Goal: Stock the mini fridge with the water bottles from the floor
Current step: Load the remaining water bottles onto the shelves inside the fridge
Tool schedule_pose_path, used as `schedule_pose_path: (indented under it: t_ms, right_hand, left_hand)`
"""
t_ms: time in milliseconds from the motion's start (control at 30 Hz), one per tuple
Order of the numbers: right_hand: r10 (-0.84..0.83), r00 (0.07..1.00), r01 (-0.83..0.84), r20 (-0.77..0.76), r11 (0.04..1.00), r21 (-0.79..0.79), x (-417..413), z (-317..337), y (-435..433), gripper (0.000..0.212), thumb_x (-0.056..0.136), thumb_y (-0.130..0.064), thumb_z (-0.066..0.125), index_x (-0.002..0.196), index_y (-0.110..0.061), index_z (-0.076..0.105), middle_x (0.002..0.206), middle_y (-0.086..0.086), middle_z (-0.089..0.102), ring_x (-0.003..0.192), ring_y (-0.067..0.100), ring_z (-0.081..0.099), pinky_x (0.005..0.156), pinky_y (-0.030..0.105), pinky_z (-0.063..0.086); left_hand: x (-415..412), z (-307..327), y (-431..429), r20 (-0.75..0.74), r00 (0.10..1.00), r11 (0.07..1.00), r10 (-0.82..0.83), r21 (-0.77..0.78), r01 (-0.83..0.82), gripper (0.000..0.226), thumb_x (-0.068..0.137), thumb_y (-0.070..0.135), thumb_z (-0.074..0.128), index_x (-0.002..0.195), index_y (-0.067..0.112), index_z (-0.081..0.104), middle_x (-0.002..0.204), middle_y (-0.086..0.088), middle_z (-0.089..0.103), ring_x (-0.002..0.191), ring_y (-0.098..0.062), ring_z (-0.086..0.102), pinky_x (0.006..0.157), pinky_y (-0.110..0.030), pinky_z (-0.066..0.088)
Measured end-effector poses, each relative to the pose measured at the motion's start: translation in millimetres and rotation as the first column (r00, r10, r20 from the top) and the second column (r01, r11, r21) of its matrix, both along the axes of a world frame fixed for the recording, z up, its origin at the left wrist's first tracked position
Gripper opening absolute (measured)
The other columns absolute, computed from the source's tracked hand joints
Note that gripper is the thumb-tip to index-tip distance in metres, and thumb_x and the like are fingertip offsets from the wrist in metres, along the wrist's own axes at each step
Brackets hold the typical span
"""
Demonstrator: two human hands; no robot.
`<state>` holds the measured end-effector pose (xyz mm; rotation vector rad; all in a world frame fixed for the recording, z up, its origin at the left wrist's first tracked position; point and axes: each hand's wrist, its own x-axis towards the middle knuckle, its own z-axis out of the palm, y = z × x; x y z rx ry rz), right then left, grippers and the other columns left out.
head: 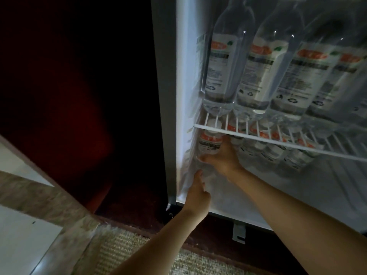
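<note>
The mini fridge (182, 96) stands open, white inside. Several tall water bottles (222, 62) with white and orange labels stand on the wire shelf (278, 142). Under the shelf a row of smaller bottles (274, 153) fills the bottom compartment. My right hand (222, 157) reaches under the shelf and grips the leftmost small bottle (209, 143) against the fridge's left wall. My left hand (198, 192) hovers at the fridge's lower left edge, index finger stretched out, other fingers curled, holding nothing.
Left of the fridge is a dark cabinet recess (89, 96). A woven mat (139, 253) lies on the floor below. A pale tiled floor and marble sill (29, 205) run along the lower left. A metal hinge bracket (239, 233) sticks out under the fridge.
</note>
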<state>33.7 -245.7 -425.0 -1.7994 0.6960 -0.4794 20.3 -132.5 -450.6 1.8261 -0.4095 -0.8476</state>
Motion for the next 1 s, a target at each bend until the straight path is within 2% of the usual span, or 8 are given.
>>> schedule_pose_path:
  t_ms: [200,267,433,500,600,733,867,1000]
  right_hand:
    - [0.083,0.995,-0.084,-0.053,0.996,-0.003,0,0,-3,0.077,0.067,0.011,0.073,0.132,-0.004,0.036,0.13,0.014,0.052,0.122,0.024,0.05,0.101,0.031,0.042]
    - [0.102,0.992,-0.099,-0.078,0.994,0.045,0,0,-5,0.077,0.068,0.009,0.074,0.133,-0.004,0.037,0.129,0.012,0.053,0.121,0.023,0.051,0.101,0.033,0.044]
    - [0.014,0.989,0.008,-0.15,0.99,0.144,-2,-2,4,0.07,0.069,0.001,0.075,0.131,-0.002,0.041,0.128,0.015,0.056,0.12,0.028,0.053,0.1,0.038,0.045]
    - [-0.049,0.978,0.075,-0.201,0.989,0.127,-12,8,12,0.073,0.073,-0.003,0.073,0.134,-0.004,0.035,0.132,0.012,0.052,0.123,0.027,0.05,0.101,0.034,0.043]
    - [-0.083,0.975,0.101,-0.204,0.992,0.079,-38,37,32,0.051,0.076,-0.002,0.068,0.123,-0.007,0.05,0.122,0.011,0.059,0.117,0.026,0.055,0.095,0.032,0.045]
    - [0.023,0.952,0.013,-0.305,0.993,0.115,-86,88,80,0.034,0.082,-0.009,0.063,0.115,-0.009,0.056,0.104,0.002,0.054,0.101,0.016,0.052,0.083,0.029,0.044]
    - [0.071,0.956,-0.067,-0.284,0.997,0.026,-118,150,142,0.019,0.082,-0.011,0.059,0.099,-0.011,0.066,0.102,0.007,0.064,0.1,0.021,0.058,0.092,0.035,0.048]
    - [0.23,0.96,-0.232,-0.16,0.973,0.004,-145,210,232,0.013,0.084,-0.007,0.056,0.082,-0.017,0.063,0.089,0.002,0.061,0.096,0.019,0.06,0.091,0.032,0.047]
  left_hand:
    - [0,10,-5,-0.132,0.988,0.995,0.075,-0.057,-0.083,0.053,0.096,-0.004,0.022,0.143,0.021,0.028,0.132,0.005,0.044,0.118,-0.011,0.043,0.096,-0.03,0.038]
    - [-3,12,-1,-0.2,0.977,0.993,0.07,-0.077,-0.087,0.052,0.098,-0.002,0.017,0.143,0.021,0.027,0.119,0.013,0.04,0.116,-0.006,0.039,0.101,-0.031,0.035]
    - [-12,20,16,-0.146,0.989,1.0,0.009,-0.024,-0.013,0.058,0.095,-0.007,0.025,0.145,0.02,0.021,0.139,0.011,0.036,0.123,-0.006,0.043,0.111,-0.032,0.032]
    - [-18,26,28,-0.077,0.996,0.999,-0.046,0.01,0.047,0.055,0.094,-0.006,0.028,0.141,0.023,0.024,0.119,0.021,0.043,0.1,0.004,0.045,0.098,-0.024,0.039]
    - [-20,39,49,-0.061,0.998,0.998,0.011,0.064,-0.007,0.056,0.092,-0.005,0.031,0.143,0.017,0.024,0.106,0.007,0.046,0.072,0.001,0.04,0.071,-0.024,0.042]
    - [-35,87,99,-0.189,0.977,0.994,0.094,0.08,-0.08,0.055,0.093,-0.002,0.038,0.143,0.014,0.022,0.138,-0.013,0.039,0.113,-0.029,0.047,0.098,-0.046,0.043]
    - [-54,144,174,-0.021,0.999,0.989,0.025,0.148,-0.021,0.045,0.093,0.001,0.04,0.137,0.01,0.037,0.121,-0.012,0.05,0.103,-0.022,0.051,0.092,-0.039,0.047]
    - [-79,198,263,0.325,0.943,0.963,-0.076,0.269,-0.015,0.032,0.093,0.011,0.044,0.124,0.014,0.054,0.123,-0.005,0.057,0.11,-0.02,0.056,0.085,-0.026,0.044]
